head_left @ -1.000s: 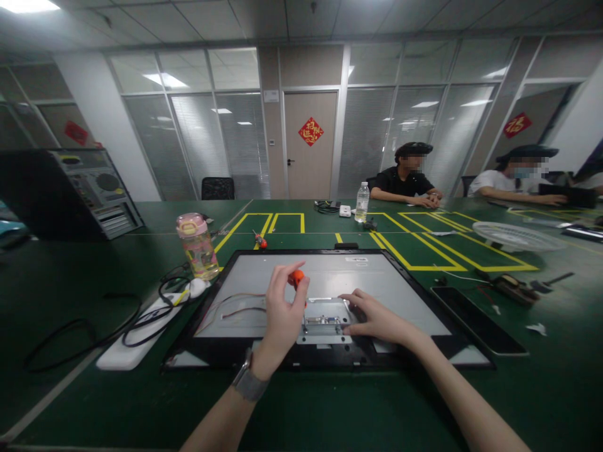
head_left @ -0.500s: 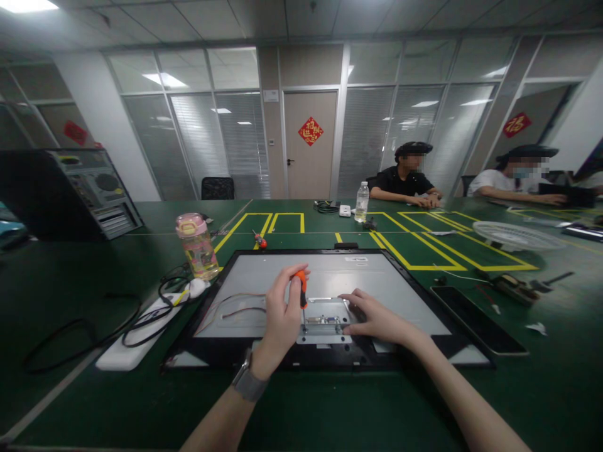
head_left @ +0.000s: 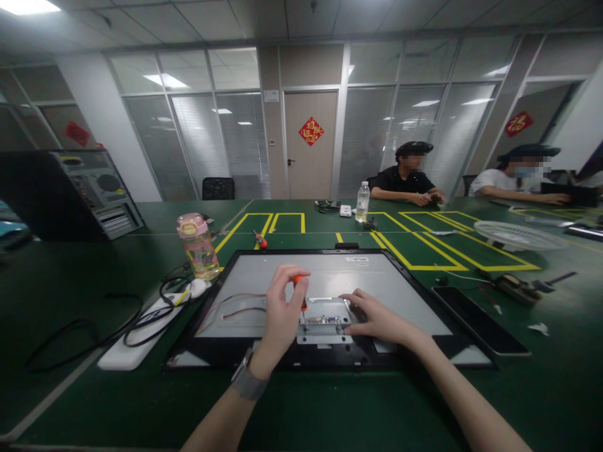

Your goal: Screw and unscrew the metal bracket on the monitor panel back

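Observation:
My left hand [head_left: 285, 301] is closed around the handle of an orange-and-black screwdriver [head_left: 304, 303]. The screwdriver stands nearly upright, its tip down by the left front part of a metal bracket [head_left: 325, 339] with port connectors [head_left: 325, 321]. This bracket lies on the back of a flat display panel [head_left: 391, 282] with a black frame. My right hand [head_left: 370, 317] grips the bracket's right side, thumb near the front and fingers at the back corner. Thin wires [head_left: 242, 309] run over the panel to the left of my left hand.
Left of the panel are a white power strip [head_left: 129, 342] with black cables, a pink-lidded bottle [head_left: 198, 248] and a computer case [head_left: 70, 194]. Another screwdriver [head_left: 260, 240] lies behind. A black phone-like slab [head_left: 480, 320] lies right. Two people sit across the table.
The screwdriver handle has turned slightly in my left hand, and the fingers have shifted a little around it. My right hand keeps its place on the bracket.

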A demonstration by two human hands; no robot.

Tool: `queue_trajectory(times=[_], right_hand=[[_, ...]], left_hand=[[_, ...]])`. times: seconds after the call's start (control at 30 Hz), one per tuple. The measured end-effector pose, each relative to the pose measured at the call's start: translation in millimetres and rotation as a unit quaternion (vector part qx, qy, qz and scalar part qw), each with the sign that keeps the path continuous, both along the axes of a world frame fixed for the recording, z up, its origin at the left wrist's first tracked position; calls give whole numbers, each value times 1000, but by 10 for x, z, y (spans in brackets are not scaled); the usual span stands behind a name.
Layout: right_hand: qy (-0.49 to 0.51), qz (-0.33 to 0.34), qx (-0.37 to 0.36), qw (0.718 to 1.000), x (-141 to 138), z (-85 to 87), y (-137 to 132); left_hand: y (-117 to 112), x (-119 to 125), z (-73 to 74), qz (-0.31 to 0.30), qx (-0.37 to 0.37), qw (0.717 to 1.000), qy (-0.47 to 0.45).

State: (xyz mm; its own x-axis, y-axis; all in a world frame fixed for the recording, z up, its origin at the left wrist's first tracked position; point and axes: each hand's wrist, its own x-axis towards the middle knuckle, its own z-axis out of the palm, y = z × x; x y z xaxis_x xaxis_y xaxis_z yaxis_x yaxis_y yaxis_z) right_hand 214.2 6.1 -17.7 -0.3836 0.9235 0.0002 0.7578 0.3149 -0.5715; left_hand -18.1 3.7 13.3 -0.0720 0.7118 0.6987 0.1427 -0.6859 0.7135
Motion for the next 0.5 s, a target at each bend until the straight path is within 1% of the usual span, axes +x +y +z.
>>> queue_trajectory(times=[0.07,0.13,0.27,0.33,0.5], right_hand=[[1,2,3,1000,7,-18,9],[2,4,6,1000,15,-34,19],[-2,7,8,1000,18,-46,31],[-7,7,9,1000,16,-48,33],[-3,5,10,1000,17,-61,35]], left_hand=[[3,1,1,26,28,999,10],[0,-1,1,34,30,999,17],[-7,-2,-9,-1,-21,1000,0],[-3,0,-12,-5,-30,1000,-4],[7,7,-7,39,24,998,37]])
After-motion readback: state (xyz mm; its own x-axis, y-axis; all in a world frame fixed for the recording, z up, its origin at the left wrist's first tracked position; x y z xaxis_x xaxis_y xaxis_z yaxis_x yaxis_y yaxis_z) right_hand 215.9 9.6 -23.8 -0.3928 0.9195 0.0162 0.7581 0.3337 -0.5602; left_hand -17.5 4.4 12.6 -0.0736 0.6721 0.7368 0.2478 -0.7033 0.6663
